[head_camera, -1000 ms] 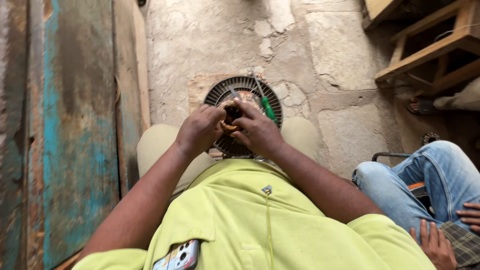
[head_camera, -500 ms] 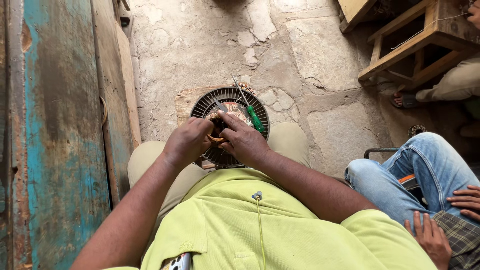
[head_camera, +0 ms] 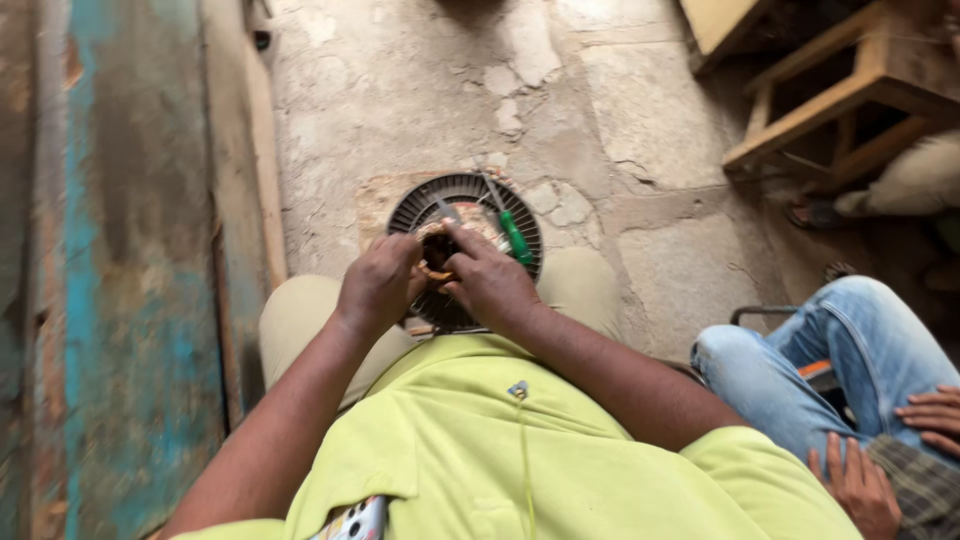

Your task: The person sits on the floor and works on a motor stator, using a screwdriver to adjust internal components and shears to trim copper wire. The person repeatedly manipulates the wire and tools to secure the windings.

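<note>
Both forearms reaching forward, left hand (head_camera: 378, 283) and right hand (head_camera: 487, 283) close together, fingers seemingly pinching

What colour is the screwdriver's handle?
Green, on the screwdriver lying across the round part; head view.

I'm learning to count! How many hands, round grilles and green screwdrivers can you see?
Hands: 4 (left hand, right hand, another person's hands)
Round grille: 1
Green-handled screwdriver: 1
Total: 6
</note>
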